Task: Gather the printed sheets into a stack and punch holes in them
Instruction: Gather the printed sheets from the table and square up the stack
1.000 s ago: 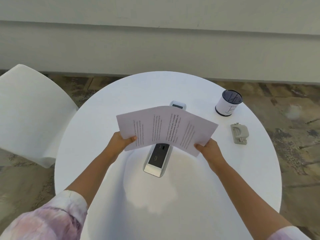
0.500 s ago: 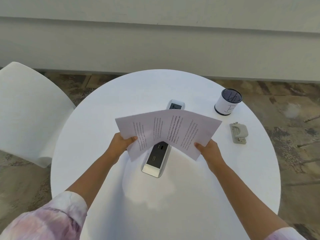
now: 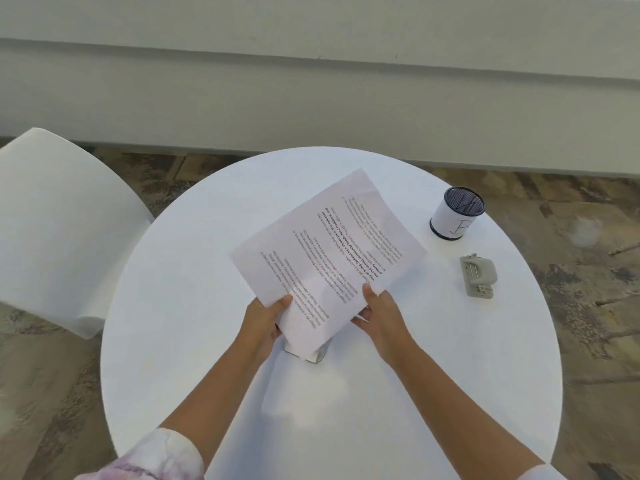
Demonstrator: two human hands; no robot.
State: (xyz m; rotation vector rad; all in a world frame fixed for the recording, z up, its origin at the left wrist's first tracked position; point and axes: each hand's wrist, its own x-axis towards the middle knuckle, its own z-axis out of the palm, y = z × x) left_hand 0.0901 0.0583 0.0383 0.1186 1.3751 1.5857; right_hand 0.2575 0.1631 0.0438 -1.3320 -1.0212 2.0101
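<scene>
Above the round white surface (image 3: 194,341), the printed sheets (image 3: 329,258) are held by their near end, long axis running away to the right. The hole punch (image 3: 479,276) lies right, nearer the right hand (image 3: 382,315). Left hand (image 3: 265,318) pinches them; the right's grip looks clamped too.

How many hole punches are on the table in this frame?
1. The grey hole punch lies near the table's right edge, below the mesh pen cup and apart from the held sheets, which could hide something beneath.
</scene>
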